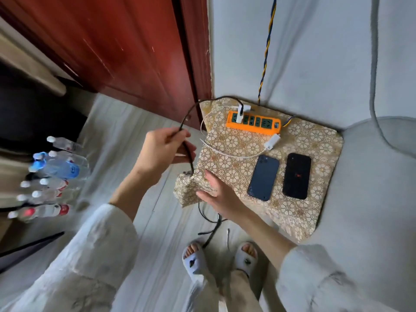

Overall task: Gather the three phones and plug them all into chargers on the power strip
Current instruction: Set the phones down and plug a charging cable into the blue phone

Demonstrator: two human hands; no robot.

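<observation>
Two dark slab phones (263, 177) (296, 176) flat on patterned gold cloth (315, 140), near orange power strip (254, 122); third unseen | rigid, slick, light: grasp long edges | left hand (162, 149) pinching limp black cable (186, 152) | right hand (219, 194) flat, holding nothing.

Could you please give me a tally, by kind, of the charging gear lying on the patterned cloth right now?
Phones: 2, a blue phone and a black phone
Power strips: 1, the orange power strip
White chargers: 2, a plugged-in charger and a loose charger
Total: 5
</observation>
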